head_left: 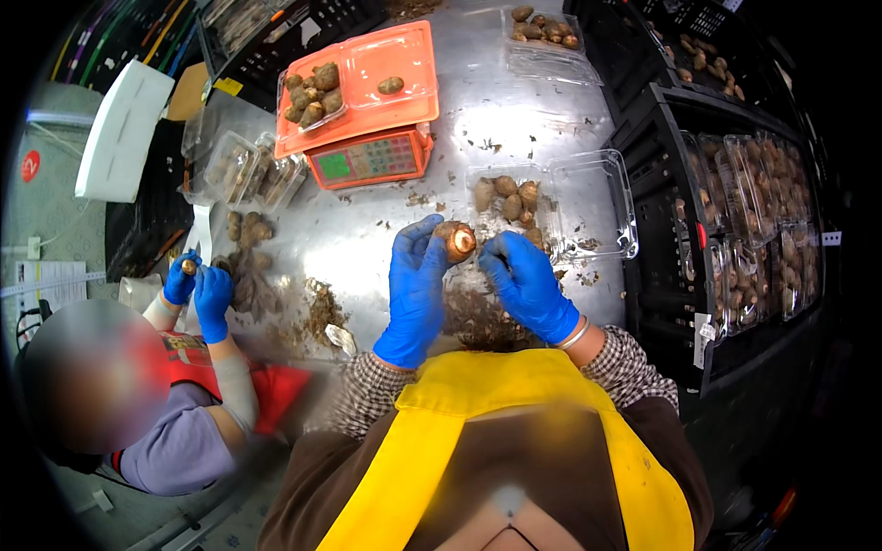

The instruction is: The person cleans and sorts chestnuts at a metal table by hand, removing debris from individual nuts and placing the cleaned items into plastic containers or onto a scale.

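Note:
In front of me, my left hand (415,275), in a blue glove, grips a brown taro corm (456,241) with its pale cut end turned to the right. My right hand (525,283), gloved the same way, is closed just to the right of the corm; whether its pinched fingers hold anything small is hidden. Beyond the hands lies an open clear plastic clamshell box (593,197) with several corms (511,199) in its left half. Dark peelings and soil (482,317) are scattered on the metal table beneath my hands.
An orange scale (367,156) bears a box of corms and one loose corm. Black crates (657,230) of packed boxes stand at the right. At the left, a co-worker's blue-gloved hands (207,294) hold a small corm. Filled clear boxes (234,170) lie beside the scale.

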A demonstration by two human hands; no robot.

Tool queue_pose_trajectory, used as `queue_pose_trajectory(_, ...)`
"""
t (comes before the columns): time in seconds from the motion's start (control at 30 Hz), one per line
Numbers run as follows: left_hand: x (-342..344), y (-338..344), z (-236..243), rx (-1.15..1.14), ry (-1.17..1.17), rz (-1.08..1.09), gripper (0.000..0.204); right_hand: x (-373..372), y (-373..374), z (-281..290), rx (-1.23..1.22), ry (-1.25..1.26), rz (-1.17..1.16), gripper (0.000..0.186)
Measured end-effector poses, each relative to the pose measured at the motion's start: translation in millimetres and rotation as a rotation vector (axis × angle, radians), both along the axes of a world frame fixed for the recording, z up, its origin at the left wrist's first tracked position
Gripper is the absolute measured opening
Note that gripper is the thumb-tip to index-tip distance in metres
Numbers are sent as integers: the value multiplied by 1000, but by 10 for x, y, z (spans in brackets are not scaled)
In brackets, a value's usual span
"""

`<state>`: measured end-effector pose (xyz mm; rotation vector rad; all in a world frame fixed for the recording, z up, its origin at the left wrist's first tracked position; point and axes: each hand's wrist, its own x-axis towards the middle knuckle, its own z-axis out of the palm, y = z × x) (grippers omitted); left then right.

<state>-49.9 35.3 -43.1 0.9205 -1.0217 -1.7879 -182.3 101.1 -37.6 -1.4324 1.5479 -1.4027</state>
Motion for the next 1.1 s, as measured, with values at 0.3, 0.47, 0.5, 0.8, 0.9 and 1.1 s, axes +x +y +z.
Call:
queue_pose_trajectory(0.3,36,64,46,-120,92,14,38,23,-127,67,28,-47,-22,15)
queue_pose_trajectory(0.47,55,60,39,14,253,-48,35,19,-141,8,82,-106,-30,12)
queue_pose_trajectory(0.5,62,66,35,51,290,-72,35,28,-144,-47,95,-108,-48,12)
queue_pose_trajectory(0.8,36,18,3,236,460,-176,50,106,-87,8,28,-414,-151,10)
queue_pose_trajectory(0.9,31,21,8,200,406,-175,51,40,-60,112,133,-204,-71,16)
queue_pose_trajectory(1.1,24,33,26,3,241,-94,40,42,-99,110,-60,296,-145,15)
